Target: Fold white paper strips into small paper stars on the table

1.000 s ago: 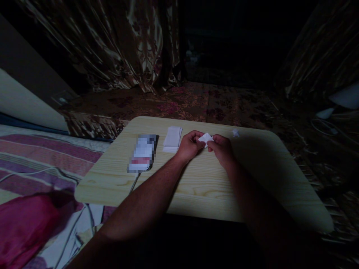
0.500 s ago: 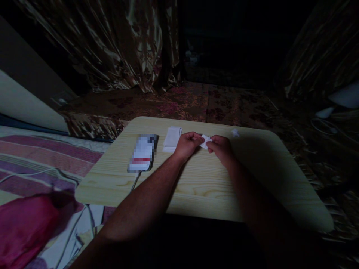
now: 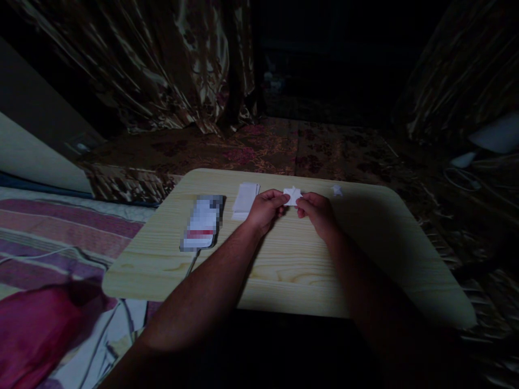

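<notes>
A small piece of folded white paper (image 3: 292, 196) is pinched between my two hands, above the far half of the wooden table (image 3: 292, 265). My left hand (image 3: 267, 208) grips its left side, thumb on top. On the right side, my right hand (image 3: 316, 209) holds it between thumb and fingers. Left of my left hand lies a stack of white paper sheets (image 3: 245, 199). Beyond my right hand, a small folded white paper piece (image 3: 337, 190) rests on the table. The fingertips under the held paper are partly hidden.
A phone (image 3: 201, 222) with a cable (image 3: 192, 263) lies on the table's left. A striped bed (image 3: 68, 221) with a pink cloth (image 3: 36, 329) is at the left. Patterned curtains (image 3: 194, 65) hang behind, and a white lamp-like object (image 3: 497, 134) stands at the right.
The folded paper has turned in my hands and now lies more level, with a pointed flap showing on its far edge. My hands have shifted slightly; the view has moved a little.
</notes>
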### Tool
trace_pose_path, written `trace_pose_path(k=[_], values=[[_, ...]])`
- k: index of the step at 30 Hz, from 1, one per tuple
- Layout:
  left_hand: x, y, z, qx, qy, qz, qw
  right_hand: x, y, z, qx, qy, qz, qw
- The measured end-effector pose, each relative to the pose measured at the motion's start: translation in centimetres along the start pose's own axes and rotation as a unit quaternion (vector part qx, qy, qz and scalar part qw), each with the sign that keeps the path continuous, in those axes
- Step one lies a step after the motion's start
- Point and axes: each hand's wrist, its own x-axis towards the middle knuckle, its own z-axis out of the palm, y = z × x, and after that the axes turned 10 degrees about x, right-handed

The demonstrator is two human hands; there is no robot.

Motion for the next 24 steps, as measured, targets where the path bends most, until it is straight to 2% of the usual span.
trace_pose_path(k=[6,12,18,24], values=[[0.0,0.0,0.0,-0.003,-0.005,-0.021,1.0,0.0,0.2,0.1,-0.013,0.027,-0.027,0.999],[0.0,-0.2,0.1,-0.005,-0.027,-0.009,1.0,0.0,-0.4,0.1,-0.017,0.053,-0.047,0.997],[0.1,0.0,0.0,-0.012,0.025,0.001,1.0,-0.3,-1.1,0.4,-0.013,0.074,-0.061,0.995],[0.0,0.1,0.1,0.002,0.045,0.013,0.999,-0.6,-0.6,0.7,-0.028,0.034,-0.073,0.996]])
